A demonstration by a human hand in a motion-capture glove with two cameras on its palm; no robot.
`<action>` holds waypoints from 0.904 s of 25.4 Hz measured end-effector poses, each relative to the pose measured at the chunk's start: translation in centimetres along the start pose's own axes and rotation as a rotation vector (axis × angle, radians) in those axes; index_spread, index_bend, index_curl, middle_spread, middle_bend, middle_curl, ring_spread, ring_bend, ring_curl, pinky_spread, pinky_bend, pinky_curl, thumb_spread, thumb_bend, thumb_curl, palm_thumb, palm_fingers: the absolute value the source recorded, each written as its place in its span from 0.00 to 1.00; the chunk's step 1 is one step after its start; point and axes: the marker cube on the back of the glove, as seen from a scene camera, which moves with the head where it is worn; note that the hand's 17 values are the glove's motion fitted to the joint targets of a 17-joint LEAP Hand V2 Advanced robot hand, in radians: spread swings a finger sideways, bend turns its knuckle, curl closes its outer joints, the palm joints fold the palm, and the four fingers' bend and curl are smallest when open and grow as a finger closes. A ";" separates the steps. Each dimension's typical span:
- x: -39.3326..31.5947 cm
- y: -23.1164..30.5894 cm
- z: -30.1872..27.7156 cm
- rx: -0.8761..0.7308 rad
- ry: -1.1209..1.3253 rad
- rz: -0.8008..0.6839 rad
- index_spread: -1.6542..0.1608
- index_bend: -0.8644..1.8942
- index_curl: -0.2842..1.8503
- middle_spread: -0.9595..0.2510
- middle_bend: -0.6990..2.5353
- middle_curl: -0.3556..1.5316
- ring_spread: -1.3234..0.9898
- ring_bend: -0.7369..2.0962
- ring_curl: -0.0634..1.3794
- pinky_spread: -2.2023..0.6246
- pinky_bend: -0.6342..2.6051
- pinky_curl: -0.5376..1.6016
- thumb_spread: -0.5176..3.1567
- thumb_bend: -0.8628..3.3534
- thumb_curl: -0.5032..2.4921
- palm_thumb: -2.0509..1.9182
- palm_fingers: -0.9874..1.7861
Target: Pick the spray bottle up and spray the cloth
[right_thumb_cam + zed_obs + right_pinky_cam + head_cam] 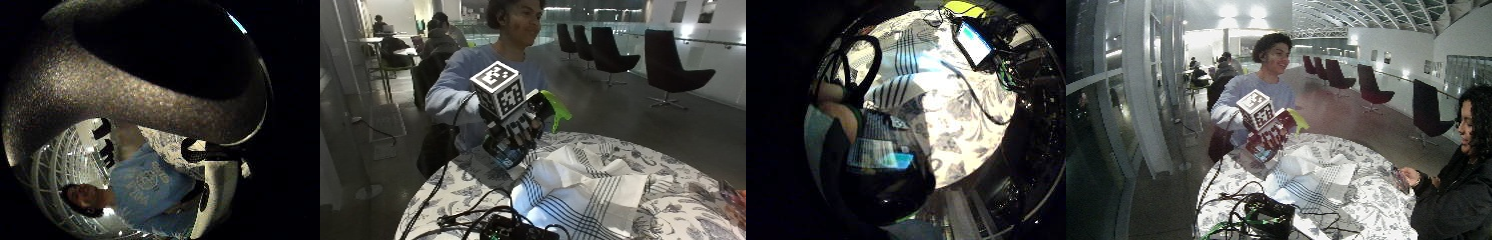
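Up above the near-left part of the round table with the grey floral tablecloth [693, 210], the black-gloved right hand [514, 125] holds a dark spray bottle with a lime-green trigger head [554, 107]; its fingers are curled round the bottle's neck, with the labelled body [506, 151] hanging below the palm (the little finger side palm view shows that label close up). Below and right of the bottle, a crumpled white cloth with dark stripes [583, 192] lies on the table, apart from the bottle; nearer, at the table's front edge, sits a black electronic box [510, 230] amid a tangle of black cables [470, 215].
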 end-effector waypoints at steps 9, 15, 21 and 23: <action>0.1 -0.3 0.6 -0.040 0.021 0.023 0.78 0.36 0.28 0.73 0.30 0.42 0.55 0.44 0.31 0.75 0.31 0.44 0.40 0.20 0.33 0.75 0.77; 0.0 -0.5 0.8 -0.055 0.028 0.036 0.78 0.36 0.28 0.73 0.30 0.42 0.55 0.44 0.31 0.75 0.31 0.44 0.40 0.20 0.33 0.75 0.77; -0.6 -0.6 1.1 -0.014 0.024 0.039 0.78 0.35 0.28 0.73 0.30 0.42 0.55 0.44 0.31 0.75 0.31 0.44 0.41 0.20 0.33 0.75 0.77; -1.2 -0.3 1.2 0.055 -0.007 0.026 0.78 0.35 0.28 0.74 0.30 0.42 0.55 0.44 0.31 0.75 0.31 0.44 0.41 0.20 0.33 0.75 0.77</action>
